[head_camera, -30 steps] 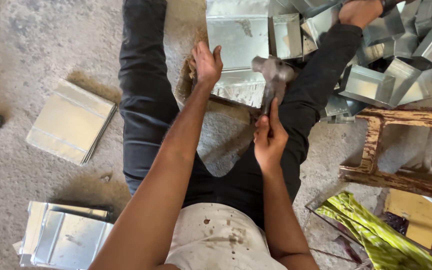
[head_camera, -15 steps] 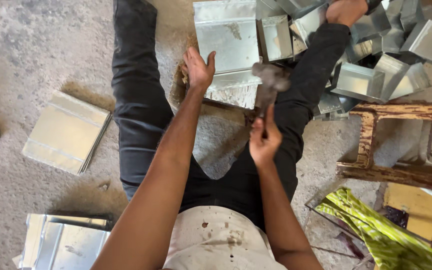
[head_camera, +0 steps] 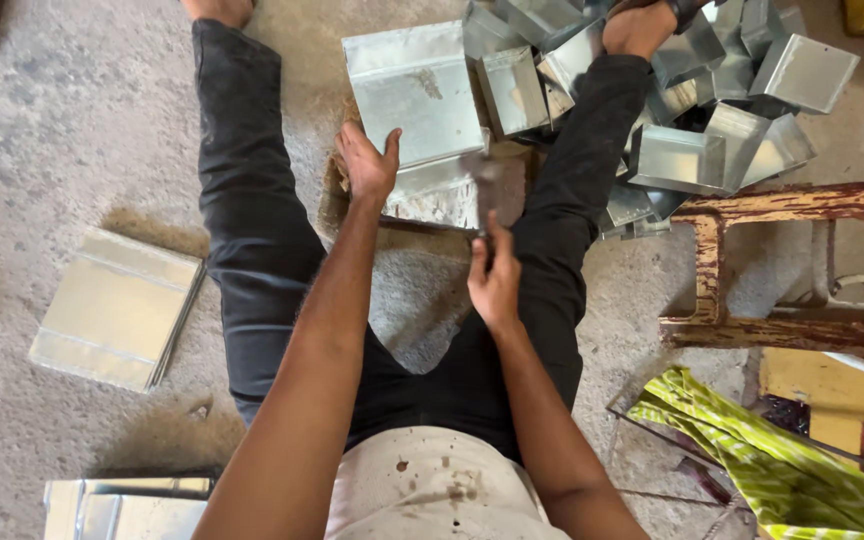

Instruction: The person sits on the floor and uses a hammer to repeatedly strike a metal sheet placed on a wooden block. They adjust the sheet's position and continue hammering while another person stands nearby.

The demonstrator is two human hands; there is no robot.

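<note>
Pressing sheet metal (head_camera: pixel 432 190), left hand (head_camera: pixel 367 165); right hand (head_camera: pixel 495 285) grips hammer (head_camera: pixel 497 190).

Soft, even daylight fills the scene. Above the left hand (head_camera: pixel 367 165) the metal sheet (head_camera: pixel 414 92) gives a dull glare. The hammer (head_camera: pixel 497 190) above the right hand (head_camera: pixel 495 285) is motion-blurred. Short shadows lie beside the floor stacks; edges stay sharp.

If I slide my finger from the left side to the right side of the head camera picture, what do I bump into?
Stack of flat metal sheets → left hand → hammer → pile of folded metal boxes → worn red wooden stool.
</note>
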